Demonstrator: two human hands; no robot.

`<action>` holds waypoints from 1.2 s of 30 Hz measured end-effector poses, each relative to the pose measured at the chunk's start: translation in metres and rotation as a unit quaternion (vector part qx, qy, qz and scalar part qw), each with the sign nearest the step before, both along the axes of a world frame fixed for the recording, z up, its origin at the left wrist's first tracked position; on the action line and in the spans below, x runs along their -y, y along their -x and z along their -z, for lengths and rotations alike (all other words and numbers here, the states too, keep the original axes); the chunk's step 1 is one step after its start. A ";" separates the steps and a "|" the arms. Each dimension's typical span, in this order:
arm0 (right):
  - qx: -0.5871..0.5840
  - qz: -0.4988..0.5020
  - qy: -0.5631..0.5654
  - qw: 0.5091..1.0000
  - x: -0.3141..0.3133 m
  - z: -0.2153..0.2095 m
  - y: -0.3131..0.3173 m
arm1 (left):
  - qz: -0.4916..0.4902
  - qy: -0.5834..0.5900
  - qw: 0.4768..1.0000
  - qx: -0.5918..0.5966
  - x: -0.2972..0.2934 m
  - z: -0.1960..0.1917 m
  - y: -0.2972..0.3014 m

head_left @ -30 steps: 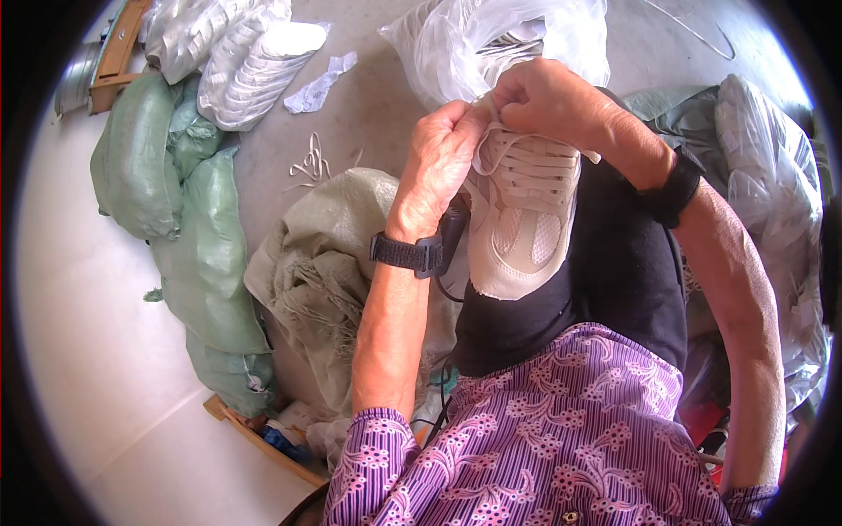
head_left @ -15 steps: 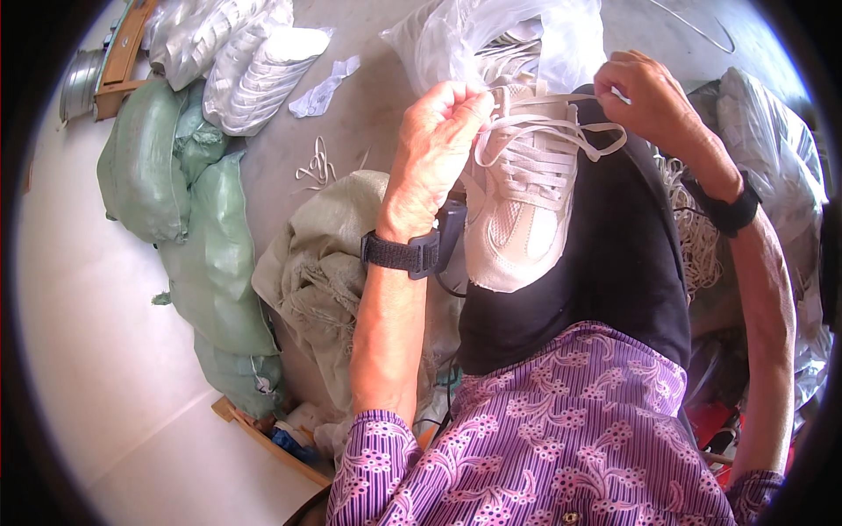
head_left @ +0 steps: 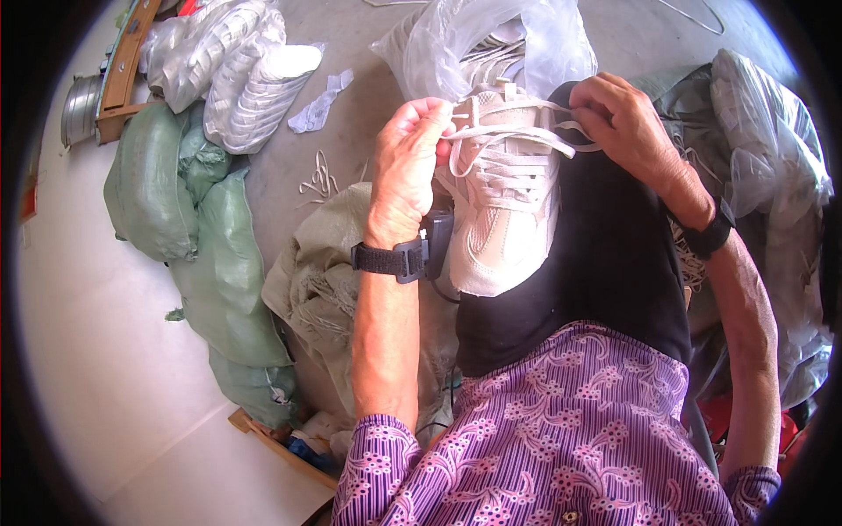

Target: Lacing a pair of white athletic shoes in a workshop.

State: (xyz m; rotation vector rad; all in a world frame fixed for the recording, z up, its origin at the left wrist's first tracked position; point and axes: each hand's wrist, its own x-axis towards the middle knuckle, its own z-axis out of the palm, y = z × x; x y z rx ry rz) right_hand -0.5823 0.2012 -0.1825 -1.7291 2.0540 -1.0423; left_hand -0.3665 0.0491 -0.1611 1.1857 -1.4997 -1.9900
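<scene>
On my lap, head view: pale sneaker (head_left: 504,219) rests on my black trousers (head_left: 605,263), toe toward me.
Left hand (head_left: 405,171): fingers pinched together on the white lace (head_left: 500,138) beside the eyelets.
Right hand (head_left: 627,123): fingers closed on the lace's other end.
Handling: shoe looks light, upper soft; lace limp, best gripped near its tips.
Around: green sacks (head_left: 206,237), clear plastic bag (head_left: 491,39).

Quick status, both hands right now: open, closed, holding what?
Left hand: closed, pinching the white shoelace at the pale sneaker.
Right hand: closed, pinching the shoelace's other end.
</scene>
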 end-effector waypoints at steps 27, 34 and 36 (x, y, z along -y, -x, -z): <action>0.041 0.000 0.099 0.994 -0.014 0.009 -0.011 | 0.275 0.337 0.882 0.180 -0.029 -0.027 0.059; 0.033 -0.007 0.088 0.996 -0.013 0.015 -0.012 | 0.324 0.272 0.878 0.225 -0.024 -0.029 0.068; 0.019 -0.006 0.094 0.995 -0.013 0.017 -0.012 | 0.329 0.258 0.884 0.207 -0.025 -0.032 0.070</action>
